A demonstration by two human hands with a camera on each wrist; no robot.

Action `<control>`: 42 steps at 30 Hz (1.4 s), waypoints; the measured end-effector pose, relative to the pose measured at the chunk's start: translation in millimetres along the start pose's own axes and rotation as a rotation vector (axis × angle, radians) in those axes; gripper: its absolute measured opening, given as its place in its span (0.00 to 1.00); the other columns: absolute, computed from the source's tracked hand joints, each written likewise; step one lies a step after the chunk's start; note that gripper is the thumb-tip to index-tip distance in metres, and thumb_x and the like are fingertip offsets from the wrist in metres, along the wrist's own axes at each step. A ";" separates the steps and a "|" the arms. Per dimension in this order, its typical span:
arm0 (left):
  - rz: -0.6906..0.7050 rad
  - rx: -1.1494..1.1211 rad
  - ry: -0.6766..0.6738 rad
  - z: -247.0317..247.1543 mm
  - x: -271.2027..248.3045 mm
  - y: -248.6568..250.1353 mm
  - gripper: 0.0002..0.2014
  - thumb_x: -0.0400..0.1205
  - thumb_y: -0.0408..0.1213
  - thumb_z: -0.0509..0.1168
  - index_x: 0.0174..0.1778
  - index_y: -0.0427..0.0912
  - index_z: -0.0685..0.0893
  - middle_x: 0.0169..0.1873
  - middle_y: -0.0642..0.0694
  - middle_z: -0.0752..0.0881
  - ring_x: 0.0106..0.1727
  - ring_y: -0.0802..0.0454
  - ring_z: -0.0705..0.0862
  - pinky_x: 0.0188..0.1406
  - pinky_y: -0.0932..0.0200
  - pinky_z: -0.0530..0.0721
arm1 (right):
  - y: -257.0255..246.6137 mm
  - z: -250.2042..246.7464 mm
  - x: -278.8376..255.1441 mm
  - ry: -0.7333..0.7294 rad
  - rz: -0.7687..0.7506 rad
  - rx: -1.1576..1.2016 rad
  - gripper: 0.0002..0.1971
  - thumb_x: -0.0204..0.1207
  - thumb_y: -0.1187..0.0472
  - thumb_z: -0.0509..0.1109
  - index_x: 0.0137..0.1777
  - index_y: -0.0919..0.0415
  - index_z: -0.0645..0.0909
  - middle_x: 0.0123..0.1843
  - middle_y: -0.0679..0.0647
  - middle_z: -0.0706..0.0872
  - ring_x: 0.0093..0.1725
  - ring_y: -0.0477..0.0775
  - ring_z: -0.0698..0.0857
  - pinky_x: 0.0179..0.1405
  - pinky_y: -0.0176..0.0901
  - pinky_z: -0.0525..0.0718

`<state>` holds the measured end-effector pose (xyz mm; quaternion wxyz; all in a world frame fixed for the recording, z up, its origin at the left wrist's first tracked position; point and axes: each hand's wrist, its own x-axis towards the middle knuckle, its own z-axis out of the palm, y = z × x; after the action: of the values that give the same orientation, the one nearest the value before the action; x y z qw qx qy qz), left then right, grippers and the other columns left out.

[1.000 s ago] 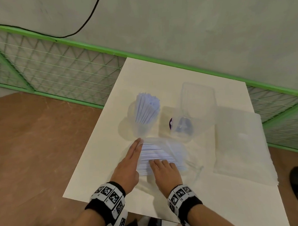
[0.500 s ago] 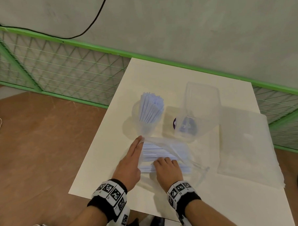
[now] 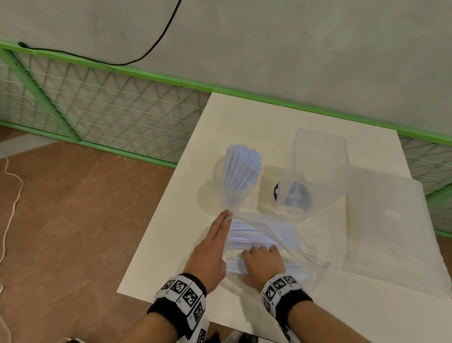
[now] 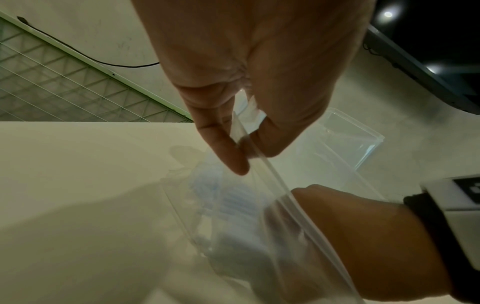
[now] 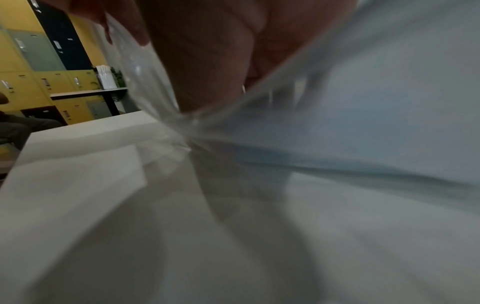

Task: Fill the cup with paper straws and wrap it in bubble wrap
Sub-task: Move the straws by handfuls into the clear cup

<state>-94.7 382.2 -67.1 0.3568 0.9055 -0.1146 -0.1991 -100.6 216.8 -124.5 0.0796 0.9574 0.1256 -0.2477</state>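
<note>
A clear cup (image 3: 232, 194) packed with upright white paper straws (image 3: 241, 169) stands on the white table (image 3: 171, 246). Just in front of it lies a clear plastic bag (image 3: 282, 233) holding more paper straws (image 3: 248, 235). My left hand (image 3: 227, 216) pinches the bag's open edge between thumb and finger, plainly seen as the left hand (image 4: 244, 148) in the left wrist view. My right hand (image 3: 259, 250) reaches inside the bag, fingers curled over a bundle of straws. A folded sheet of bubble wrap (image 3: 393, 229) lies to the right. The right wrist view is blurred plastic.
A clear rectangular container (image 3: 318, 167) stands behind the bag, with a purple round thing (image 3: 277, 191) at its foot. A green mesh fence (image 3: 100, 112) and a grey wall run behind the table. Cords lie on the brown floor (image 3: 54, 230) to the left.
Both hands stay at the bag as before; only the head view has drifted a little to the left.
</note>
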 end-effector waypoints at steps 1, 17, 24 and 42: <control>0.002 -0.005 0.002 0.6 -0.8 0.2 0.52 0.72 0.15 0.57 0.86 0.59 0.46 0.81 0.74 0.37 0.59 0.53 0.83 0.49 0.56 0.85 | -0.9 1.3 -1.1 0.006 -0.003 0.004 0.23 0.80 0.46 0.64 0.70 0.58 0.72 0.66 0.58 0.80 0.66 0.63 0.77 0.69 0.61 0.66; 0.047 -0.041 0.042 -4.5 -0.3 -2.1 0.51 0.71 0.14 0.56 0.86 0.59 0.49 0.80 0.76 0.39 0.64 0.55 0.81 0.56 0.57 0.84 | 19.6 -19.6 -28.9 0.394 0.047 0.690 0.12 0.80 0.43 0.63 0.50 0.50 0.78 0.43 0.50 0.87 0.45 0.56 0.86 0.46 0.47 0.79; 0.069 -0.022 0.060 -6.2 2.4 -2.2 0.51 0.71 0.15 0.58 0.86 0.57 0.50 0.83 0.72 0.41 0.67 0.55 0.79 0.55 0.57 0.85 | 7.7 -18.3 -44.7 0.597 0.176 1.289 0.20 0.70 0.34 0.68 0.44 0.51 0.82 0.41 0.46 0.86 0.44 0.46 0.85 0.47 0.41 0.82; 0.018 -0.025 0.034 -8.7 3.1 -0.7 0.50 0.72 0.14 0.56 0.86 0.57 0.49 0.81 0.75 0.39 0.66 0.54 0.81 0.53 0.59 0.84 | 58.2 -159.7 -61.8 0.631 -0.020 1.308 0.05 0.69 0.65 0.81 0.35 0.61 0.88 0.32 0.51 0.91 0.32 0.48 0.89 0.37 0.42 0.86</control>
<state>-88.1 386.9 -62.6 0.3719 0.9031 -0.1143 -0.1818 -64.1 183.1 49.4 -0.5517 0.8336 -0.0225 0.0152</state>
